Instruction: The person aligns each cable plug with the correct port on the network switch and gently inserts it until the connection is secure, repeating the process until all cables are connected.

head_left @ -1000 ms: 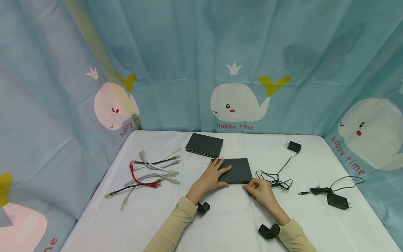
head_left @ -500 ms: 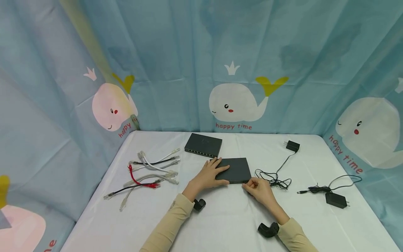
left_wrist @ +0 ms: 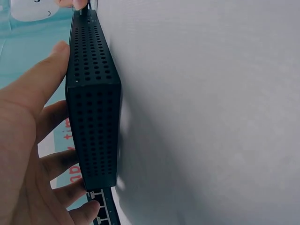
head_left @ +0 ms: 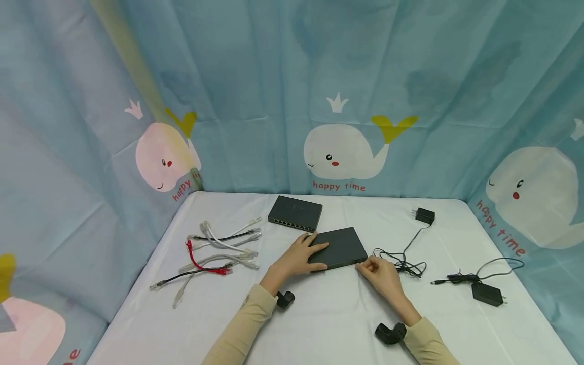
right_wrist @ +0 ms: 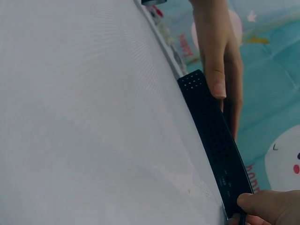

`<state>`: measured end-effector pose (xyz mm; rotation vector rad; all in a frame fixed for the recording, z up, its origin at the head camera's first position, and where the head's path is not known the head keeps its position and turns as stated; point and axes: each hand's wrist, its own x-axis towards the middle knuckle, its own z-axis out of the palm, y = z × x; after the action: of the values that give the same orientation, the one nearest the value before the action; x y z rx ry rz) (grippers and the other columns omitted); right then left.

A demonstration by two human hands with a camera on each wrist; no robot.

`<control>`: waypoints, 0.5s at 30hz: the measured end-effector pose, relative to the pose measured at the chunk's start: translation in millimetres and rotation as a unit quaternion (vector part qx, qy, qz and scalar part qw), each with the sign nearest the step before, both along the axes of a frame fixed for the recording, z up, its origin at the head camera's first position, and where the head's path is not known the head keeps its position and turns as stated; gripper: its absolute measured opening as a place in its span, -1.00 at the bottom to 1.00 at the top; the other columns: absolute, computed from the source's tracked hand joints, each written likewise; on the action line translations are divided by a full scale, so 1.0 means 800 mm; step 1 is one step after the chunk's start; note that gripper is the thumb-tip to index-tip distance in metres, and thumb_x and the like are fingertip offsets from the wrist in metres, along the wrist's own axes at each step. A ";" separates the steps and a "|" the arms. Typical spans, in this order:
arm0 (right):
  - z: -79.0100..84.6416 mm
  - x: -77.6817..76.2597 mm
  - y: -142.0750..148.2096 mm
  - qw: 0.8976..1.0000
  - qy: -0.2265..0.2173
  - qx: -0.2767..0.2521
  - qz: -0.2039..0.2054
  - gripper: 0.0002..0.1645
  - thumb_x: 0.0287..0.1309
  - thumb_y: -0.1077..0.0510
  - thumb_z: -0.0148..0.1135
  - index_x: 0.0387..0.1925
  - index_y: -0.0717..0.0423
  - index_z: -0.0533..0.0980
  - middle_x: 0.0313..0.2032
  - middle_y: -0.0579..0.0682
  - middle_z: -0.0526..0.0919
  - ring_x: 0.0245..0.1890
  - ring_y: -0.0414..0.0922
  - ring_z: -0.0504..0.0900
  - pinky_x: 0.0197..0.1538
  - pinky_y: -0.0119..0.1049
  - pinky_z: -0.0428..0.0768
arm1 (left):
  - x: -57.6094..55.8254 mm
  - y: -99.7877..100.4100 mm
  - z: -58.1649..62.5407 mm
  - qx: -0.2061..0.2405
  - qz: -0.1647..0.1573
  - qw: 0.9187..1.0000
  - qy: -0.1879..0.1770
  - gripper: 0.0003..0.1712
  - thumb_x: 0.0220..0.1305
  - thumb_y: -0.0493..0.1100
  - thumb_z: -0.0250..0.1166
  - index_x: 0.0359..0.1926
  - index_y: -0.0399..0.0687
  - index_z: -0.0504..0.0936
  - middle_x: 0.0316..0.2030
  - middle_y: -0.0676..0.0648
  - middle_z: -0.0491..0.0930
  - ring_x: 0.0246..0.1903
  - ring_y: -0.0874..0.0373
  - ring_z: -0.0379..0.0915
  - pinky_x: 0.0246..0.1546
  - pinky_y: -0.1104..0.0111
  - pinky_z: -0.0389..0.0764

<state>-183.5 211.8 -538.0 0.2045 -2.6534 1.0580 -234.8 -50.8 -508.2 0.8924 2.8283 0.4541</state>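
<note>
A black network switch [head_left: 339, 248] lies on the white table, its perforated side [left_wrist: 93, 136] facing the left wrist camera. My left hand [head_left: 298, 256] rests on its left part with fingers spread, thumb at the near edge. At the near right corner, my right hand [head_left: 381, 276] pinches a small dark piece, seemingly the power cord's plug [right_wrist: 243, 218], against the switch's near side. The fingers mostly hide it, so how far it sits in is not visible. A second black switch [head_left: 295, 213], with a row of ports, lies just behind, near my left fingertips.
Several short network cables [head_left: 212, 261], white, grey, black and red, lie at the left. A power adapter [head_left: 425, 216] stands at the back right, its coiled cord [head_left: 408, 267] beside my right hand. Another adapter [head_left: 487, 294] with bundled cord lies farther right.
The front switch has turned slightly anticlockwise, its near left corner coming toward me. Both hands have shifted a little with it, the right hand staying at its near right corner.
</note>
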 end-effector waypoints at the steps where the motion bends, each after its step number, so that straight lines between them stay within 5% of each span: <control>1: 0.000 0.000 0.001 1.000 0.001 0.003 -0.003 -0.74 0.00 0.00 0.38 -0.66 -0.12 0.50 -0.76 -0.28 0.40 -0.74 -0.34 0.31 -0.59 -0.44 0.30 | 0.001 0.000 0.001 0.002 -0.002 1.000 0.001 -0.23 0.15 0.42 0.04 0.36 0.42 0.15 0.44 -0.08 -0.10 0.40 -0.17 -0.20 0.31 -0.02 0.07; 10: 0.006 0.001 0.001 1.000 -0.004 0.002 -0.010 -0.80 0.00 -0.03 0.38 -0.47 -0.02 0.58 -0.63 -0.24 0.54 -0.64 -0.35 0.44 -0.52 -0.45 0.42 | 0.007 -0.001 0.007 0.003 -0.003 1.000 0.004 -0.23 0.16 0.39 0.07 0.36 0.34 0.19 0.43 -0.12 -0.05 0.39 -0.19 -0.16 0.34 0.01 0.01; 15: 0.023 0.006 -0.003 1.000 0.002 0.016 -0.008 -0.75 0.05 0.04 0.35 -0.28 0.11 0.60 -0.41 -0.05 0.68 -0.46 -0.21 0.63 -0.40 -0.37 0.58 | 0.007 -0.004 0.006 0.012 -0.001 1.000 -0.002 -0.22 0.14 0.40 0.07 0.36 0.35 0.19 0.43 -0.11 -0.07 0.39 -0.17 -0.17 0.31 0.00 0.09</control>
<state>-178.9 209.0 -519.9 0.1920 -2.6654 1.0096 -228.8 -53.8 -503.5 0.8975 2.8228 0.4892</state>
